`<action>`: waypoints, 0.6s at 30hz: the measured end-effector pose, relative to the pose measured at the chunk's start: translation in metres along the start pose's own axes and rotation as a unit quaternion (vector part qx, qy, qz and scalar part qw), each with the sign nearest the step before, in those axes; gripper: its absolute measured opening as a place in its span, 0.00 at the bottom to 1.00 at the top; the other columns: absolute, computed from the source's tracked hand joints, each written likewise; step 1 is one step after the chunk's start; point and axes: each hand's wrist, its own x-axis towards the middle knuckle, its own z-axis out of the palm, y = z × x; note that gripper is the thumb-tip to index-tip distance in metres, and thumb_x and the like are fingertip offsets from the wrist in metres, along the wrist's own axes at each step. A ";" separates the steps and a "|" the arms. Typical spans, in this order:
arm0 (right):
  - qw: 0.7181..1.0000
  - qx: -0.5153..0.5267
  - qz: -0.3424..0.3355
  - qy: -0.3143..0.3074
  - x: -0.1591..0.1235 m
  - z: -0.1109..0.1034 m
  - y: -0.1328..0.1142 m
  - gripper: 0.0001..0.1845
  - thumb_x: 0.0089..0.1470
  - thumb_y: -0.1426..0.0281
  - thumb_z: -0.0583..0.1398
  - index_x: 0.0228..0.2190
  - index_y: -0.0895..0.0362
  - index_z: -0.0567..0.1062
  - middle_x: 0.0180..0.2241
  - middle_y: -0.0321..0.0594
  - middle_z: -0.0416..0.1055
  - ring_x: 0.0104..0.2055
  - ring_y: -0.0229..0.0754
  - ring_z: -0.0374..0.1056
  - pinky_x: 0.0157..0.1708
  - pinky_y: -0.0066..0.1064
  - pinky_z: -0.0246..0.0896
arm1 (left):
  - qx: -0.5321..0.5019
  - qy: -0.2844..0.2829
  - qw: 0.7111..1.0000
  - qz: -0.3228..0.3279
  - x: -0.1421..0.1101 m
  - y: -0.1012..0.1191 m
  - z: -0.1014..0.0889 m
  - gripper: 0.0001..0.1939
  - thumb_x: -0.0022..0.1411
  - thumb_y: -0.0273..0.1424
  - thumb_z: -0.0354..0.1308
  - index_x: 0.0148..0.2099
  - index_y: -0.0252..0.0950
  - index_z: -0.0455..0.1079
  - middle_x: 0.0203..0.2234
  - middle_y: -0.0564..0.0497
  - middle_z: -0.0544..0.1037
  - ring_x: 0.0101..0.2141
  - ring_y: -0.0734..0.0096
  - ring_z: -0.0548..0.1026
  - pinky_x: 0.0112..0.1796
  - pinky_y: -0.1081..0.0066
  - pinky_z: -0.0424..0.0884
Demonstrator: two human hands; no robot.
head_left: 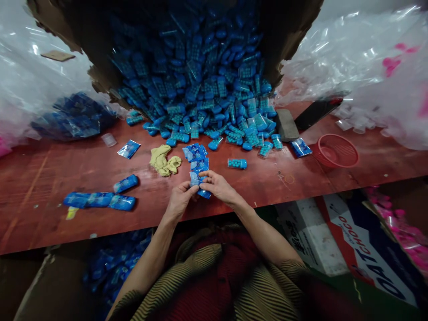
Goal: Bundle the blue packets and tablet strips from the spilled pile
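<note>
Near the front edge of the red table, my left hand (180, 198) pinches the left side of a small blue printed plastic sleeve (195, 178). My right hand (220, 188) has thumb and fingers closed on the right side of the same sleeve. Whether anything is inside it is hard to see. More blue printed sleeves (197, 154) lie overlapped just beyond my fingers. To their left sits a crumpled yellow-green cloth (163, 160). A clear container of blue balls with a blue cap (237, 163) lies on its side to the right.
A torn cardboard box (290, 31) spills many blue-capped containers (214, 89) onto the red table (261, 191). Wrapped blue packs (100, 200) lie left. Rightward are a red basket (337, 151), a grey block (286, 125) and a dark phone-like slab (317, 111).
</note>
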 end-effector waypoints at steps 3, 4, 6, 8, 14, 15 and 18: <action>0.999 0.002 -0.027 0.043 0.000 0.001 0.005 0.18 0.41 0.72 0.61 0.38 0.58 0.68 0.24 0.29 0.64 0.24 0.30 0.60 0.24 0.24 0.54 | -0.045 0.032 0.998 -0.032 -0.001 0.000 0.001 0.17 0.39 0.38 0.69 0.26 0.31 0.70 0.16 0.54 0.72 0.17 0.78 0.68 0.20 0.77 0.63; 0.998 -0.006 -0.034 0.052 0.001 0.002 0.006 0.18 0.41 0.72 0.61 0.38 0.58 0.68 0.24 0.28 0.63 0.24 0.31 0.59 0.24 0.24 0.54 | -0.059 0.039 0.997 -0.043 -0.002 0.000 0.002 0.18 0.37 0.38 0.70 0.25 0.31 0.69 0.15 0.54 0.72 0.16 0.78 0.68 0.19 0.78 0.63; 0.997 -0.027 -0.047 0.057 0.001 0.005 0.008 0.16 0.43 0.71 0.60 0.38 0.58 0.68 0.22 0.27 0.60 0.22 0.31 0.57 0.23 0.24 0.53 | -0.087 0.041 0.993 -0.063 -0.003 -0.002 0.003 0.19 0.36 0.39 0.71 0.21 0.32 0.66 0.13 0.53 0.71 0.16 0.77 0.68 0.18 0.78 0.63; 0.995 -0.058 -0.065 0.056 0.000 0.006 0.008 0.14 0.47 0.69 0.59 0.39 0.58 0.69 0.19 0.26 0.57 0.21 0.31 0.55 0.23 0.25 0.52 | -0.131 0.023 0.987 -0.091 -0.004 -0.004 0.005 0.19 0.37 0.39 0.70 0.22 0.32 0.66 0.13 0.53 0.70 0.16 0.77 0.67 0.17 0.78 0.62; 0.858 -0.452 -0.179 0.168 -0.008 -0.027 -0.007 0.19 0.57 0.65 0.54 0.50 0.56 0.68 0.41 0.44 0.70 0.44 0.46 0.64 0.44 0.37 0.57 | -0.271 0.027 0.946 -0.178 -0.006 -0.006 0.008 0.10 0.52 0.34 0.64 0.30 0.33 0.67 0.14 0.55 0.67 0.16 0.78 0.66 0.16 0.79 0.62; 0.805 -0.533 -0.168 0.200 -0.008 -0.039 -0.009 0.20 0.57 0.66 0.55 0.51 0.56 0.68 0.48 0.49 0.67 0.50 0.51 0.60 0.48 0.42 0.54 | -0.283 0.038 0.940 -0.187 -0.006 -0.005 0.007 0.09 0.54 0.33 0.62 0.29 0.34 0.67 0.14 0.55 0.67 0.15 0.78 0.65 0.16 0.79 0.61; 0.705 -0.659 -0.110 0.236 -0.009 -0.070 -0.008 0.20 0.56 0.69 0.54 0.51 0.55 0.68 0.52 0.53 0.63 0.53 0.58 0.56 0.46 0.49 0.53 | -0.294 0.052 0.929 -0.220 -0.008 -0.002 0.007 0.09 0.59 0.31 0.57 0.28 0.34 0.65 0.14 0.53 0.67 0.16 0.76 0.66 0.16 0.79 0.60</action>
